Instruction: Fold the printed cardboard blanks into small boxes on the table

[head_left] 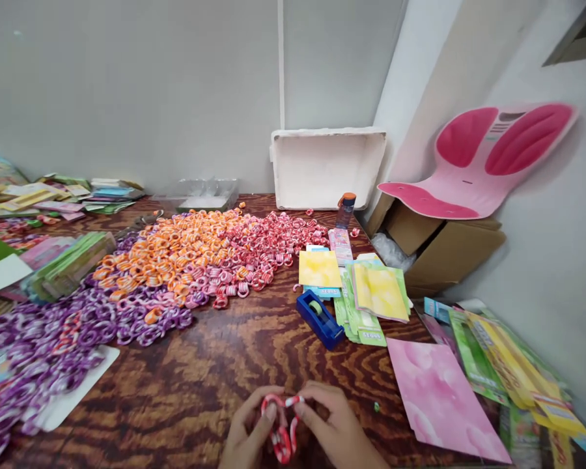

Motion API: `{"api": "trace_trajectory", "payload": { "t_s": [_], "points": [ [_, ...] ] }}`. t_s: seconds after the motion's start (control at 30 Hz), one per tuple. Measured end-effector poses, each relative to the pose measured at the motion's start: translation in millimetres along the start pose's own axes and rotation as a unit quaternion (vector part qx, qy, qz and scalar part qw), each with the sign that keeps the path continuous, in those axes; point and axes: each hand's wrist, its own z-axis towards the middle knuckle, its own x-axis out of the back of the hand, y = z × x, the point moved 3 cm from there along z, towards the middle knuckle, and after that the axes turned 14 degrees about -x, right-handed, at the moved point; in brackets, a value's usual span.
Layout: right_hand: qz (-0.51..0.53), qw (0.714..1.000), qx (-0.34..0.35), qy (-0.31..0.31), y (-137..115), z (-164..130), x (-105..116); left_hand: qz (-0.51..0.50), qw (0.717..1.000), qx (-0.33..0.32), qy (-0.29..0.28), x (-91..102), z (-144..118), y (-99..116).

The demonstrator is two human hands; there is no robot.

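Left hand (249, 426) and right hand (334, 423) pinching red-and-white striped rings (282, 446) between thumbs and fingers, at near side of wooden table (185, 391); blue tape dispenser (331, 335) beyond, near yellow card (381, 293); pink card (444, 397) right; heap of purple, orange and red rings (185, 251) farther left

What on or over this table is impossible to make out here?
In the head view:
Red-and-white rings: partly covered by the left hand and right hand; their number is unclear.
Purple rings: cut off by the left edge.
Green speck: too small to identify.
Green packets: fine print too small.
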Motion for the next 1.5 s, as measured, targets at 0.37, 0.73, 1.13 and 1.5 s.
{"api": "trace_trajectory", "payload": {
  "t_s": [0.37, 0.73, 1.13, 1.5],
  "points": [
    [0.105, 0.99, 0.007, 0.094, -15.2, -20.8, -7.5, -0.116, 0.991, -0.043, 0.047, -33.4, -3.3, 15.0],
    [0.282, 0.932, -0.212, 0.082, -9.9, -20.9, -18.9, 0.103, 0.941, -0.259, -0.193, -26.5, -19.1, 4.8],
    [0.336, 0.918, -0.209, 0.036, -23.7, -28.7, -27.8, 0.14, 0.824, -0.543, -0.082, -20.0, -1.6, 32.7],
    [0.344, 0.919, -0.184, 0.053, -37.3, -37.2, -26.4, 0.178, 0.782, -0.597, -0.013, -21.5, -10.8, 31.3]
  ]
}}
